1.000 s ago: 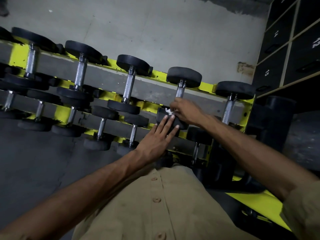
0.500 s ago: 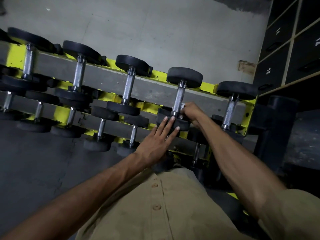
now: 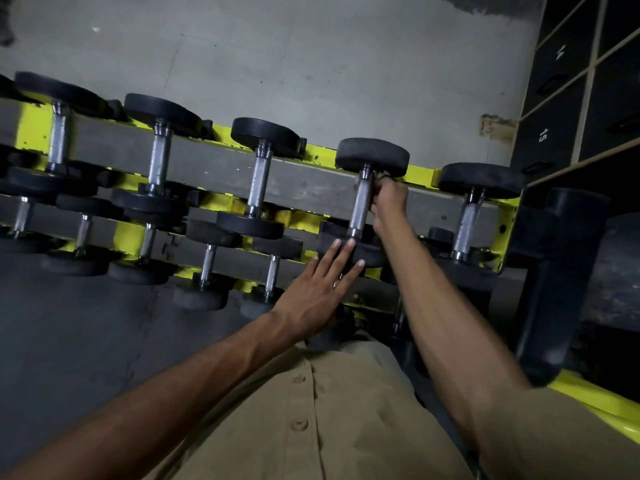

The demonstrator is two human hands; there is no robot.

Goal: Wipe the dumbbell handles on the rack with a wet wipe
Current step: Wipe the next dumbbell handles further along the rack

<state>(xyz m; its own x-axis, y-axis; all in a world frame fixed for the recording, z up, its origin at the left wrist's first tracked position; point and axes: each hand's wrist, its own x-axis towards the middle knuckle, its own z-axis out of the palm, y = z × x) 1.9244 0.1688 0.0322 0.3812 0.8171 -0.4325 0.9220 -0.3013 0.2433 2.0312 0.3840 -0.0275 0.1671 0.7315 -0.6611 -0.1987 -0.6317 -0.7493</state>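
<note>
The rack [image 3: 420,175] runs left to right, and its top tier shows 5 dumbbells, each with its long axis running near to far. The handle [image 3: 360,206] being worked belongs to the 4th from the left. The right hand [image 3: 388,199] sits just right of it, at its far end close under the far head [image 3: 372,156], fingers curled in and clamped on the steel. No wipe can be made out; if it is there, the hand hides it. The left hand [image 3: 318,292] lies flat, fingers [image 3: 343,258] straight and slightly apart, tips pressing the near head [image 3: 372,254], apparently to stop the dumbbell rolling. Most of the bare handle lies nearward of the right hand, so the next stroke should probably run along the axis toward the left fingertips. Only 1 more, the last handle [image 3: 467,220], lies further right, and the right hand is nearer to it.
</note>
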